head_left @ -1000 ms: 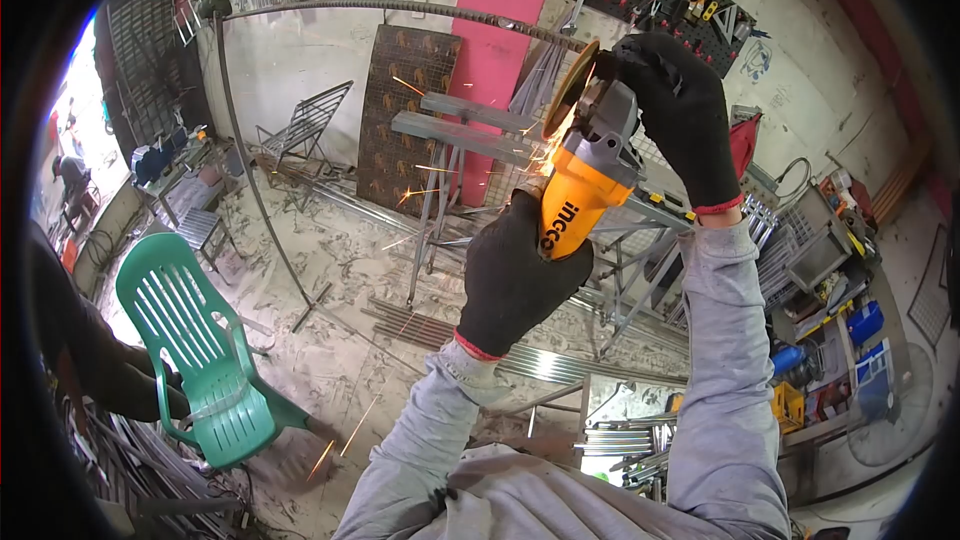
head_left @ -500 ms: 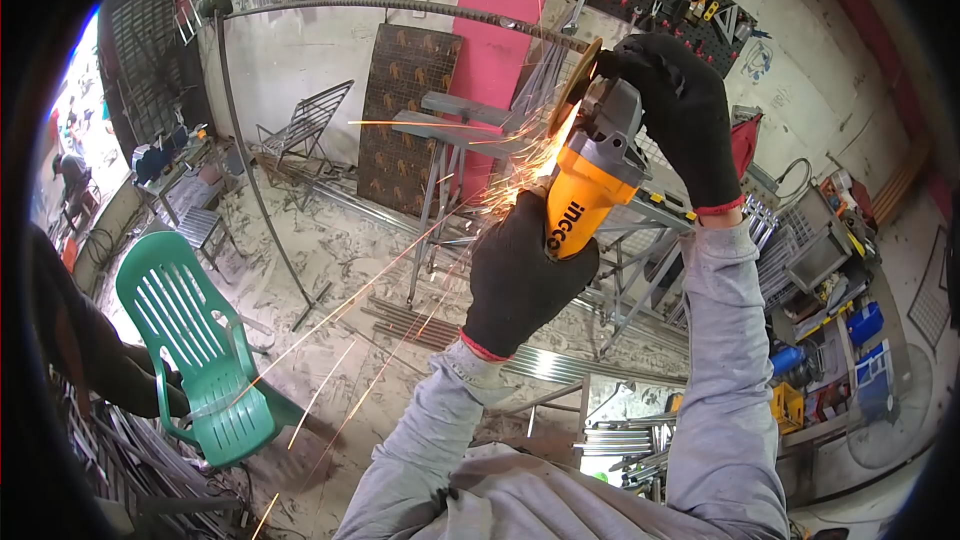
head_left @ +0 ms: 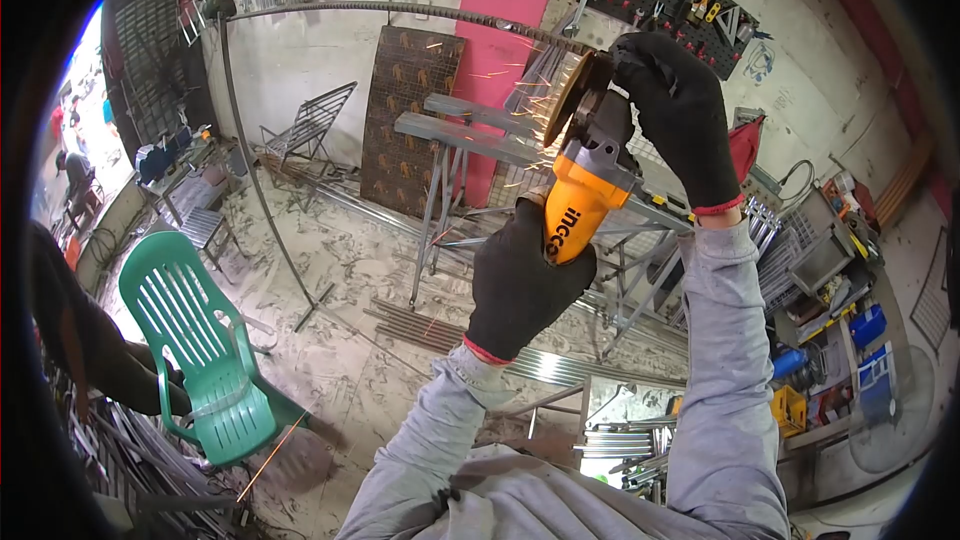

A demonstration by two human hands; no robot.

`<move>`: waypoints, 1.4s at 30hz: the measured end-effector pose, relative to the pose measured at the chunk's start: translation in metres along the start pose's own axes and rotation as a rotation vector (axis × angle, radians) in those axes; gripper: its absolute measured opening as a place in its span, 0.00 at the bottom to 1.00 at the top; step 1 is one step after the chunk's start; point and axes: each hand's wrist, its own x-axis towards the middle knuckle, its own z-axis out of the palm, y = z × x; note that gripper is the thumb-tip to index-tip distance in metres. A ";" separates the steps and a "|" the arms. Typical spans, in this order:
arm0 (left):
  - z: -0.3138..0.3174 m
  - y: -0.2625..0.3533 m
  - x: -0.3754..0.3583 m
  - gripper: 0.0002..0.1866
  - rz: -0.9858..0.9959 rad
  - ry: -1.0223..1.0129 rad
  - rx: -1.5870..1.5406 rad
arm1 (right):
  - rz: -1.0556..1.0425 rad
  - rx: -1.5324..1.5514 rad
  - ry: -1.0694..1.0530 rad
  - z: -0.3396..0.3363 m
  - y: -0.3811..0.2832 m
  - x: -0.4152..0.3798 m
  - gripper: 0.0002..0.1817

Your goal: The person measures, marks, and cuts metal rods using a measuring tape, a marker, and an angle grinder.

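Note:
A black glove with a red cuff covers my left hand (head_left: 530,285), which is wrapped round the body of a yellow and grey angle grinder (head_left: 583,202). The grinder's round disc (head_left: 568,100) faces left beside the right end of a ribbed metal bar (head_left: 450,13); a few sparks fly off it. My right hand (head_left: 672,105), gloved too, is closed at the bar's end, above the grinder head. Its fingertips are partly hidden, and whether they hold the bar itself is hard to make out.
A green plastic chair (head_left: 195,350) stands at the lower left, near another person's dark arm (head_left: 110,365). Behind the grinder are metal trestles (head_left: 480,145) and a brown panel (head_left: 408,120). Metal rods (head_left: 430,325) lie on the floor. Tools hang on a black pegboard (head_left: 660,0).
The bright shower of sparks has shrunk to scattered ones. The grinder head and disc have shifted and tilted slightly. Both hands remain almost where they were.

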 end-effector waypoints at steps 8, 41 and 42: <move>-0.008 0.012 0.006 0.30 0.013 0.023 -0.005 | -0.094 -0.034 -0.001 -0.001 0.000 0.001 0.13; -0.018 0.022 0.007 0.29 0.018 -0.010 -0.056 | -0.138 -0.097 0.000 -0.004 -0.007 -0.002 0.12; -0.016 0.021 0.007 0.29 0.064 0.026 -0.050 | -0.163 -0.104 0.008 -0.004 -0.002 0.000 0.11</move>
